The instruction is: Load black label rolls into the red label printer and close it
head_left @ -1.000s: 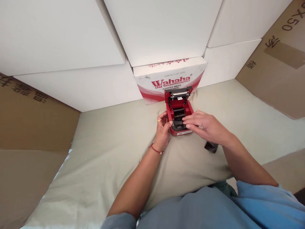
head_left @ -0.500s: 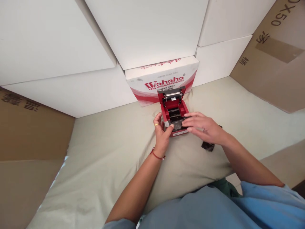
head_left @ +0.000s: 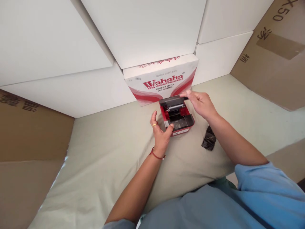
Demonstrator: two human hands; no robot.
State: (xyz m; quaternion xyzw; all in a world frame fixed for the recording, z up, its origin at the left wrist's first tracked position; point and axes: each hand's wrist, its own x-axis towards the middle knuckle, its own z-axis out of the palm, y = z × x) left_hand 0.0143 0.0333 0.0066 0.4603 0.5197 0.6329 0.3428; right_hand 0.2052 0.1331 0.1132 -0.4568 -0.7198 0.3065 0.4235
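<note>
A small red and black label printer [head_left: 166, 115] sits on the cloth, its lid [head_left: 172, 101] partly raised and tilted over the bay, with a roller along the lid's inner edge. A dark, shiny strip [head_left: 179, 123] lies over its front. My left hand [head_left: 161, 135] grips the printer's left front corner, thumb on the strip's left end, the other fingers along the side. At the lid's far right corner, my right hand [head_left: 201, 103] has its fingers on the edge; the fingertips are partly hidden. A crumpled black piece [head_left: 209, 139] lies right of the printer.
Behind the printer stands a white and red water carton [head_left: 164, 78] against stacked white boxes [head_left: 152, 28]. Brown cardboard boxes flank the surface at left [head_left: 30, 127] and right [head_left: 278, 63]. A pale green cloth [head_left: 107, 152] covers the surface, with wrinkles near the front.
My right hand has moved from the printer's front up to the lid. The lid has swung down from nearly upright to partly lowered. My left hand has stayed at the corner.
</note>
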